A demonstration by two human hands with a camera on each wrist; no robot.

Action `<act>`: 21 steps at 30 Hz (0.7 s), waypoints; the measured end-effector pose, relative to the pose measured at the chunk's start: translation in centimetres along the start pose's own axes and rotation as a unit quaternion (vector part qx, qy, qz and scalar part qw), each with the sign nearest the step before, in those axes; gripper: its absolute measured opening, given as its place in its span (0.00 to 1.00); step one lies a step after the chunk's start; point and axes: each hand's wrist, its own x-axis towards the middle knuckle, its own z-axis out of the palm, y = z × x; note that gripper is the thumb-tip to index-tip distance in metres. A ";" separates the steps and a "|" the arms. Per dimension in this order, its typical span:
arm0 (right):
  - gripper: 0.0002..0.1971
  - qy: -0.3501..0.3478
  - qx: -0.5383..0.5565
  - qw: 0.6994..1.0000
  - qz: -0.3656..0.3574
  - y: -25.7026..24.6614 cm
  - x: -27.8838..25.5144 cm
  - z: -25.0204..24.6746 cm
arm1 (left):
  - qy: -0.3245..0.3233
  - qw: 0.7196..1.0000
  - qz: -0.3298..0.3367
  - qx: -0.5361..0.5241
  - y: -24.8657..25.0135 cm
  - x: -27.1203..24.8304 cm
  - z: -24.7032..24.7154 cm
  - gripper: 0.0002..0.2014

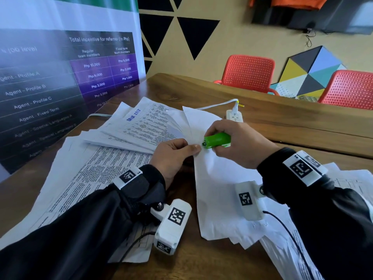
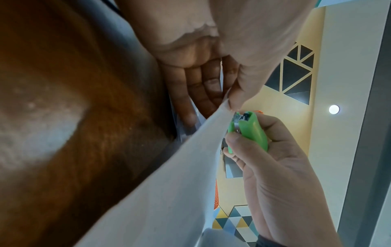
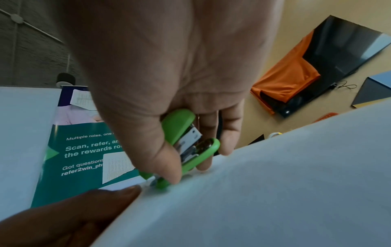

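Note:
My left hand pinches the edge of a stack of blank white sheets between thumb and fingers, lifting it off the wooden table. My right hand grips a small green stapler, its mouth at the paper's edge right beside my left thumb. In the left wrist view the stapler sits against the raised paper. The right wrist view shows the stapler in my curled fingers, its tip at the paper.
Printed forms lie fanned over the table's left and middle, more papers at the right. A white power strip with a cable sits behind my hands. A banner stands at the left; red chairs beyond the far edge.

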 end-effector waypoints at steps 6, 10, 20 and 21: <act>0.13 -0.006 -0.005 1.000 -0.006 -0.1 0.0 -0.1 | -0.008 1.000 0.019 0.022 -0.1 0.0 0.0 0.12; 0.13 -0.009 -0.002 1.000 -0.010 -0.1 0.0 -0.1 | -0.007 0.999 0.023 0.033 -0.2 0.1 0.0 0.13; 0.14 -0.002 -0.050 0.998 -0.039 -0.5 -0.3 0.1 | -0.001 0.999 0.033 0.035 -0.4 0.1 0.0 0.12; 0.14 -0.002 -0.067 0.997 -0.048 -0.5 -0.2 0.1 | 0.001 0.999 0.036 0.035 -0.4 0.1 0.0 0.12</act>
